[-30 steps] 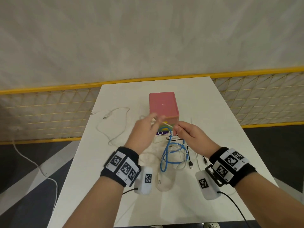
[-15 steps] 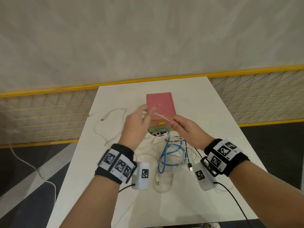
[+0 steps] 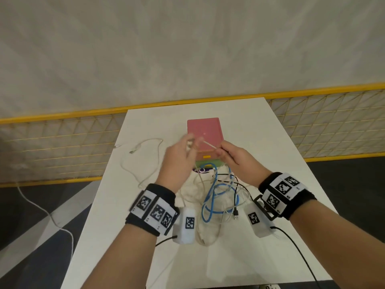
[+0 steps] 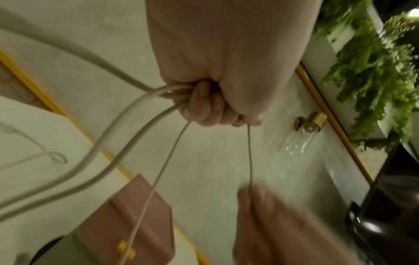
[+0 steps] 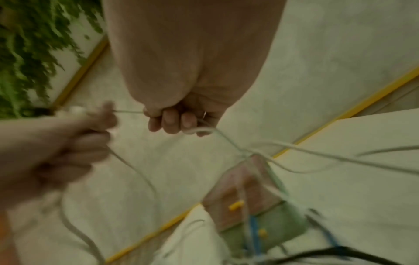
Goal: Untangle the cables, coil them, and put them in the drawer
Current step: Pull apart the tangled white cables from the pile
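Observation:
A thin white cable (image 3: pixel 209 144) runs taut between my two hands above the table. My left hand (image 3: pixel 183 152) grips loops of it; in the left wrist view its curled fingers (image 4: pixel 208 105) hold several strands. My right hand (image 3: pixel 231 156) pinches the same cable (image 5: pixel 129 111) between thumb and forefinger. Below the hands a tangle lies on the white table (image 3: pixel 260 142): a blue cable (image 3: pixel 216 197), a black cable (image 3: pixel 235 213) and more white ones. The small drawer unit (image 3: pixel 205 132) has a pink top and a green drawer (image 3: pixel 208 163) with yellow handles.
A separate white cable (image 3: pixel 143 155) lies loose on the table's left part. A yellow-framed wire fence (image 3: pixel 62 147) runs behind the table. Another white cord (image 3: pixel 45 211) trails on the dark floor at the left.
My left hand has lifted and moved away toward the pink unit, and the white cable now stretches longer between the hands. The right hand has risen slightly.

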